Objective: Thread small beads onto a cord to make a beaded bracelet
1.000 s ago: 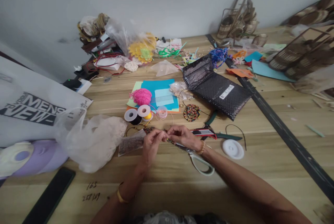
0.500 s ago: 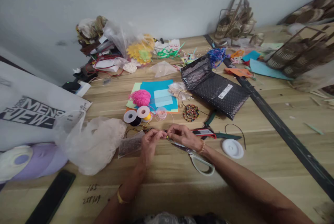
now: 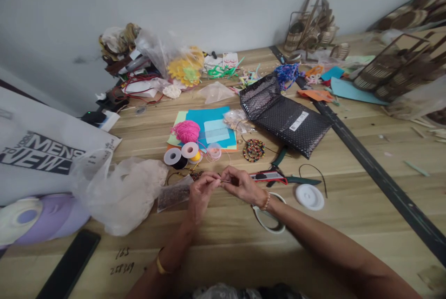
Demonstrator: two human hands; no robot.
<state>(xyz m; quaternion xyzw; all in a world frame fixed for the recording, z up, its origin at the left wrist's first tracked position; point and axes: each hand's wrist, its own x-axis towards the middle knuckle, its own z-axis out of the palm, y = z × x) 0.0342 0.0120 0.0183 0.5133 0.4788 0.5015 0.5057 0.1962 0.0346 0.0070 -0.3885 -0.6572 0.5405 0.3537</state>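
My left hand [image 3: 205, 189] and my right hand [image 3: 241, 184] meet fingertip to fingertip over the table, both pinched closed. A short, thin piece that looks like cord [image 3: 226, 181] shows between them; its ends are hidden by my fingers. Under my right wrist lie the scissors, with their white handle loops [image 3: 270, 225] showing and the blades covered by my hand. Just beyond my right hand is a red and black utility knife [image 3: 268, 176] across green-handled pliers [image 3: 303, 181]. A clear packet of small dark beads [image 3: 173, 194] rests beside my left hand.
Beyond my hands are thread spools [image 3: 176, 158], pink yarn [image 3: 186, 131], coiled beaded strings [image 3: 254, 150] and a black bubble mailer [image 3: 289, 120]. A white spool lid [image 3: 310, 196] lies right, a plastic bag [image 3: 128, 192] and phone [image 3: 68, 264] left. Small baskets [image 3: 310, 29] stand at the back.
My right hand has shifted slightly and turned, now covering the scissor blades. A thin cord-like piece shows between my fingertips, where small yellowish bits showed before. The view has shifted a little.
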